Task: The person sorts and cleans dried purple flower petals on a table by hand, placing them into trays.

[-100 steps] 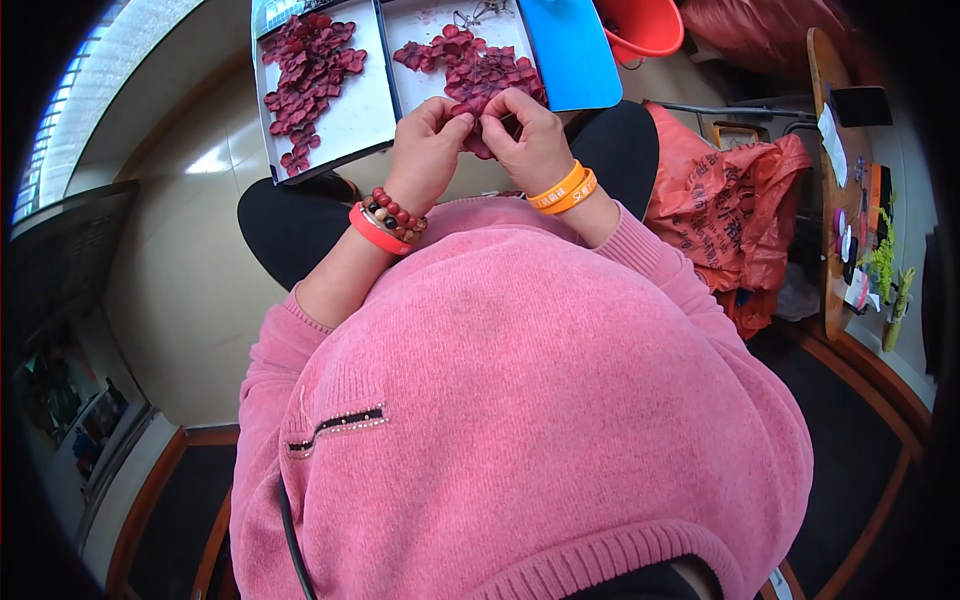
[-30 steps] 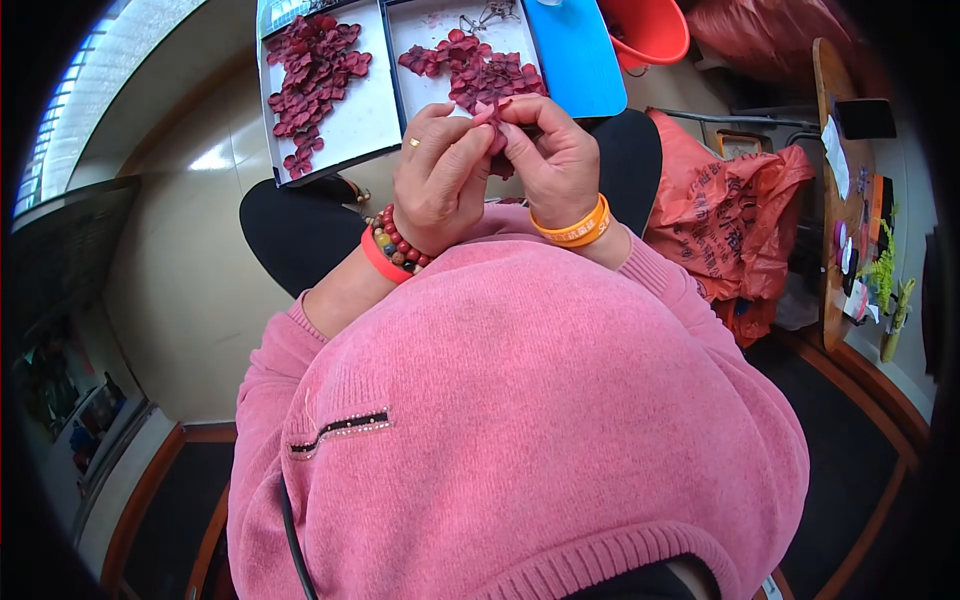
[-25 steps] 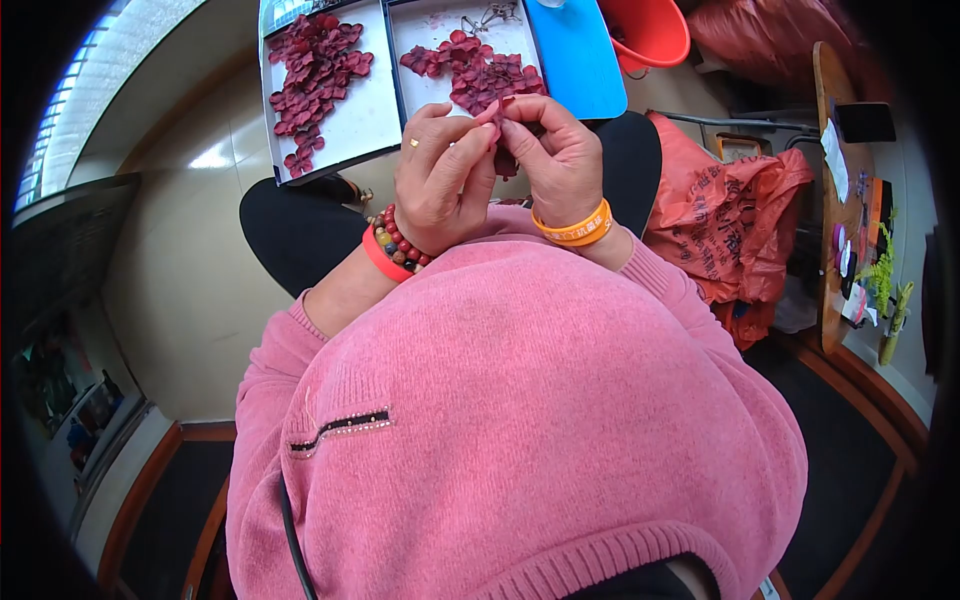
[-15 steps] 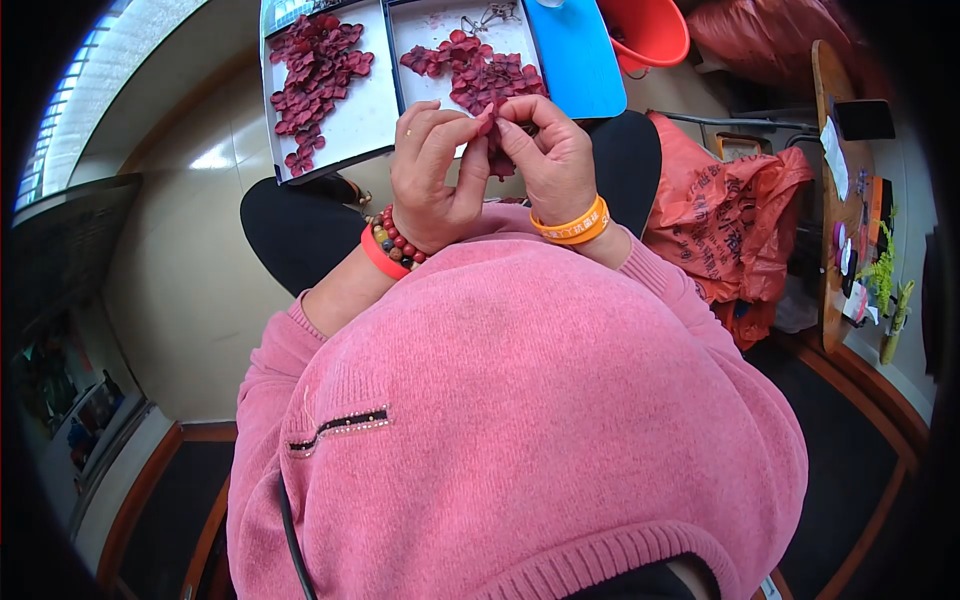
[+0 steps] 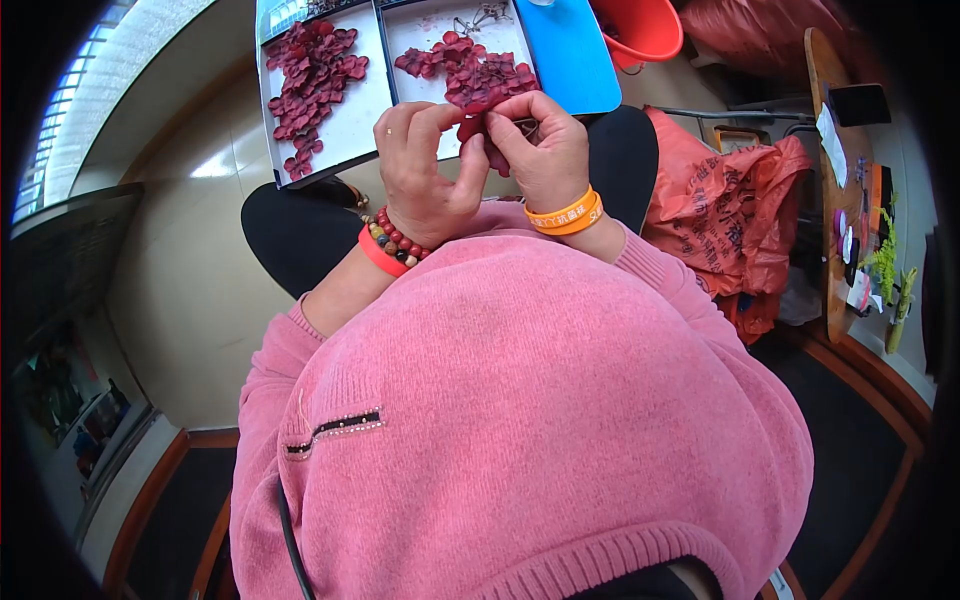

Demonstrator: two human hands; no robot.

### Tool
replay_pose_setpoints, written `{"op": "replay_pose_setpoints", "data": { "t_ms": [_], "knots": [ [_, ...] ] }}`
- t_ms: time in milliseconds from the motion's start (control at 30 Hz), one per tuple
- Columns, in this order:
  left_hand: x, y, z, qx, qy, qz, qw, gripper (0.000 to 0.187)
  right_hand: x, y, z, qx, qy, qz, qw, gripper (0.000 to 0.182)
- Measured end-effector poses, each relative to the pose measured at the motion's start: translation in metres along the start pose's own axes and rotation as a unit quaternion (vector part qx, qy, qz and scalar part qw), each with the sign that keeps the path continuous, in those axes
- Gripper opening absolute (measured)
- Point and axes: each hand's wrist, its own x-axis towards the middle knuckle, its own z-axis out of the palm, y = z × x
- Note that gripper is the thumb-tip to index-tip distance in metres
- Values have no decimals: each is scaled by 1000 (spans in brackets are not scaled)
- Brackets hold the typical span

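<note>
Dark red petal pieces [image 5: 474, 129] are between my two hands, just above my lap. My right hand [image 5: 545, 150] pinches them between thumb and fingers. My left hand [image 5: 425, 165] is beside them, its thumb and index finger curved at their left edge with a gap between the tips. Past my hands, a heap of dark red petals [image 5: 480, 76] lies in the right part of a white tray with dark edges [image 5: 412, 32]. A second heap [image 5: 310, 88] fills much of the left part.
A blue board [image 5: 570, 60] adjoins the tray on the right, with a red bucket [image 5: 648, 32] behind it. Red plastic bags [image 5: 725, 215] sit right of my knee. A wooden table [image 5: 822, 110] holding a phone [image 5: 860, 104] is at the far right.
My left thumb and index finger have parted and moved slightly left. More of the red petal pieces shows between my hands. The view has shifted slightly.
</note>
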Motion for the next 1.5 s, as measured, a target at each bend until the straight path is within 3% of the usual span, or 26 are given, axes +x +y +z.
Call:
{"op": "replay_pose_setpoints", "data": {
  "t_ms": [333, 433, 633, 733, 933, 1033, 1133, 1233, 1500],
  "knots": [
    [-7, -4, 3, -32, -62, -45, 997, 15, 0, 7, -1, 9, 29, -11, 999, 7],
    [-8, 5, 6, -232, -55, -324, 916, 7, 3, 11, -2, 23, 42, -17, 999, 7],
    [-15, -9, 7, -315, -79, -353, 877, 11, 5, 8, -5, 13, 52, 26, 998, 8],
    [-16, -10, 7, -300, -64, -319, 897, 13, 6, 14, -5, 8, 48, 18, 999, 8],
    [-5, -3, 9, -156, -34, -152, 975, 17, 7, 14, -2, 16, 49, 0, 999, 8],
    [-10, -8, 10, -148, -70, -152, 975, 15, 7, 10, -3, 32, 46, 24, 998, 7],
    [-13, -10, 11, -171, -89, -204, 960, 12, 9, 14, -4, 52, 53, 24, 997, 7],
    [-16, -8, 11, -268, -108, -324, 901, 11, 11, 17, -5, 68, 61, 35, 995, 8],
    [-14, -7, 13, -358, -69, -354, 861, 18, 12, 23, -5, 88, 69, 37, 993, 9]
  ]
}}
